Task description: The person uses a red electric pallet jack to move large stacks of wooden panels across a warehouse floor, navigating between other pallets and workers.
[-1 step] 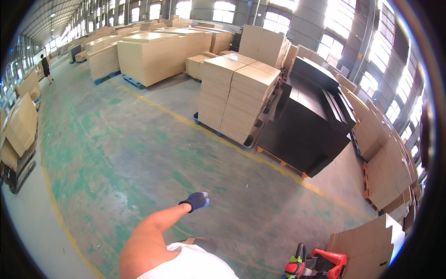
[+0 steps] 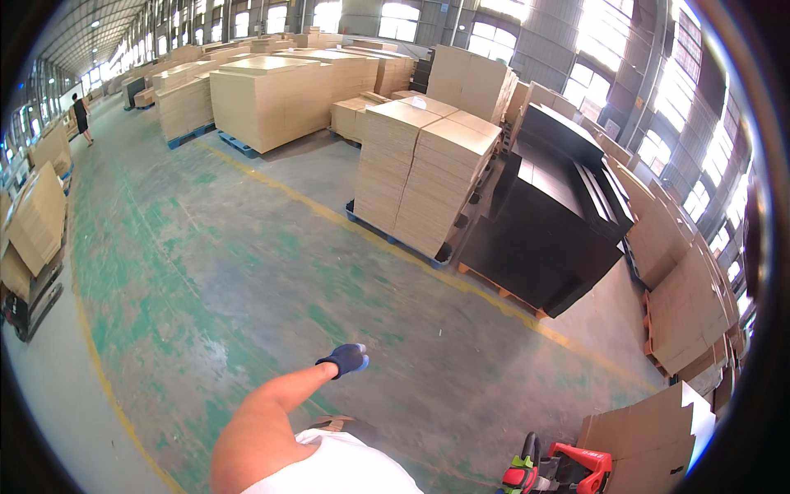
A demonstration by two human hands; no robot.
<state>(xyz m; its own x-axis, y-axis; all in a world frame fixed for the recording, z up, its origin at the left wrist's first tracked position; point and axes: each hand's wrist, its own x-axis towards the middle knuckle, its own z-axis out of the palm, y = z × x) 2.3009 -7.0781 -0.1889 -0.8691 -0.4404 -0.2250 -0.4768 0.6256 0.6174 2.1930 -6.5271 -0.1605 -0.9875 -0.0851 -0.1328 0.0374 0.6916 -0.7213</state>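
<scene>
My gloved left hand hung out over the worn green floor; couldn't tell how open, or whether it gripped anything. Red-and-black pallet truck stood to my right, near brown cardboard sheets.

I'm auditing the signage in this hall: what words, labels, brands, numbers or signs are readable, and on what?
None can be read.
Red machine part, lower right: pale marking, too small and blurred to read.
Pale board stack and black stack: no legible print.
Gloved left hand: no legible lettering.
</scene>
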